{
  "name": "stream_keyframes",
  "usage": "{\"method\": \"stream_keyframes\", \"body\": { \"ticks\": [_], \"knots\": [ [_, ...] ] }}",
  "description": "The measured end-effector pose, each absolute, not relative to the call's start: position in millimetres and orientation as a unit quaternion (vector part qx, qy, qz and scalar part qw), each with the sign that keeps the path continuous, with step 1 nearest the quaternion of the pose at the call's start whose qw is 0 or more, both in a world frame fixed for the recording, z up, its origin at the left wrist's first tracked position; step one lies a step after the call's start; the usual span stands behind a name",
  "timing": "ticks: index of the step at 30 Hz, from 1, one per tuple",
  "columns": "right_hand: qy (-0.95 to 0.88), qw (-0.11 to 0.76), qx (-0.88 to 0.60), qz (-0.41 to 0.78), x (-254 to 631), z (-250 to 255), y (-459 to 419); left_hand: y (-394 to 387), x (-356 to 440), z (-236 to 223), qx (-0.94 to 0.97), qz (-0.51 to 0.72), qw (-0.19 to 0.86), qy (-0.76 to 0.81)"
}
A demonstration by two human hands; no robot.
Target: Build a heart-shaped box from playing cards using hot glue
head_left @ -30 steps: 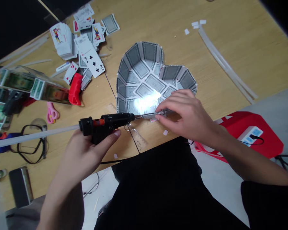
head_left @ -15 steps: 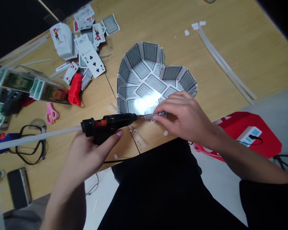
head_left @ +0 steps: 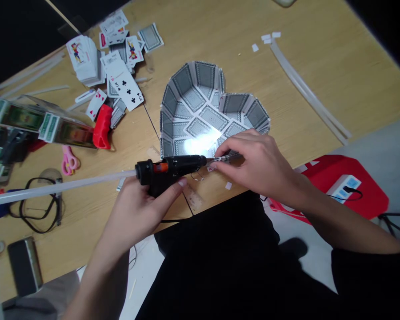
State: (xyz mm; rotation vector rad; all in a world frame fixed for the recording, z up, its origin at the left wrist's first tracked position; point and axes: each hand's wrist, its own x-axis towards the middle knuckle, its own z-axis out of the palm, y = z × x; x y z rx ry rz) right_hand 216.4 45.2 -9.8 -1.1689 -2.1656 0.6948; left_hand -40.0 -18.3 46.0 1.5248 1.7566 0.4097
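Pretty neat heart-shaped box (head_left: 206, 74), all grey patterned card backs, walls and floor, with a bright glare patch inside. It's sitting on the wooden counter (head_left: 203, 26). Right hand (head_left: 258, 155) has its near edge pinched; left hand (head_left: 142, 209) is wrapped round a black glue gun (head_left: 186, 165), orange bit showing, nozzle right by that edge.

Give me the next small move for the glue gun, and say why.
Probably ease the glue gun leftward along the box's near edge: the left hand points its nozzle toward the right hand, which pinches at that edge close by.
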Motion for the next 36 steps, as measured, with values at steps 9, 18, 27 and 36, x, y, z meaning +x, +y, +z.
{"method": "stream_keyframes", "body": {
  "ticks": [9,18,27,36],
  "knots": [
    [-0.816,0.268,-0.428,0.281,223,-1,48,-13,-32,46,0.593,0.154,0.396,0.684],
    [-0.815,0.252,-0.434,0.289,223,0,49,-12,-31,43,0.608,0.150,0.383,0.679],
    [-0.808,0.244,-0.445,0.298,223,3,50,-14,-38,47,0.603,0.144,0.381,0.686],
    [-0.811,0.241,-0.442,0.298,223,4,50,-13,-39,50,0.601,0.139,0.378,0.690]
  ]
}}
